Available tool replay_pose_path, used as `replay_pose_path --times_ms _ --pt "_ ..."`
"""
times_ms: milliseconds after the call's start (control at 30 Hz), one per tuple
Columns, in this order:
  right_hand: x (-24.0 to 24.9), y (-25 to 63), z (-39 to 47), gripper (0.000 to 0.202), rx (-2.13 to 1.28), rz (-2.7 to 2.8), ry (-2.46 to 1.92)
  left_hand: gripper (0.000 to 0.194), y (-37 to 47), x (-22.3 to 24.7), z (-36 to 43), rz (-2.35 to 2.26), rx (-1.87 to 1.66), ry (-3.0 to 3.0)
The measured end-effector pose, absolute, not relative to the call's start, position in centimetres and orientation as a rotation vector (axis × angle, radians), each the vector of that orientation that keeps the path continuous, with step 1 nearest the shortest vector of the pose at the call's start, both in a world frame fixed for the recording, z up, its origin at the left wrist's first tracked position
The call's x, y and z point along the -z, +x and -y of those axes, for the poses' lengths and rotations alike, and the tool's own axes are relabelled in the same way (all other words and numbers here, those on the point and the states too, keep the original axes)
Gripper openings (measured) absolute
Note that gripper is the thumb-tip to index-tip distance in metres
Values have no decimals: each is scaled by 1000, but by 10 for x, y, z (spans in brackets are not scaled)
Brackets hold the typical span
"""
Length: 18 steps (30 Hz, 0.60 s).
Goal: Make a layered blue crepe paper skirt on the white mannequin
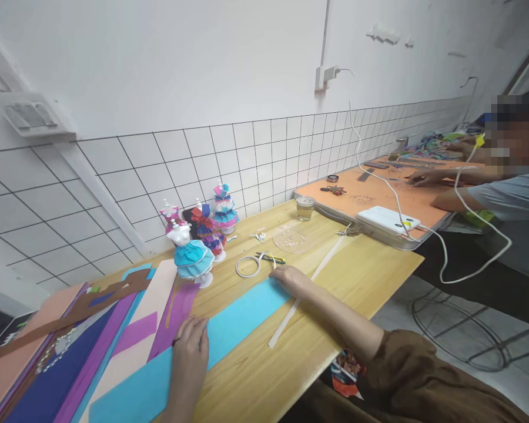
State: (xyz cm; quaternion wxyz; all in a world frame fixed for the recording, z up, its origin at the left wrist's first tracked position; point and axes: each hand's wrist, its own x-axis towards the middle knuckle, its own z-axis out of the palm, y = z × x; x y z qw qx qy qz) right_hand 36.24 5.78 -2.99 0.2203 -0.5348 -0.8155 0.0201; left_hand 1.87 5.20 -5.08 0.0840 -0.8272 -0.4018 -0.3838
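A long light-blue fabric strip runs slantwise over the wooden table. My left hand lies on its nearer part, fingers stretched out flat. At the far end, my right hand has its fingers closed together on the strip's corner; the thumb is hidden. Just beyond those fingertips are a looped white cord and dark thread snips with yellow marks. A narrow pale ribbon passes beneath my right wrist. Left of my left hand, a purple fabric piece lies against the blue strip.
Small dress forms in ruffled dresses stand by the wall. Layered coloured fabric covers the left side. A lidded glass jar and a clear round dish sit behind. At right, a white cabled box adjoins a co-worker's orange table.
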Motion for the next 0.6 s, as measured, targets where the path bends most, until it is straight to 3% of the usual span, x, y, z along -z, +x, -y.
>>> replay_pose_path --times_ms 267,600 --pt "27 359 -61 30 -33 2247 -1491 22 27 41 -44 1124 1113 -2563" --pt "23 355 -58 25 61 2193 -1488 28 33 46 -37 1100 822 -2755"
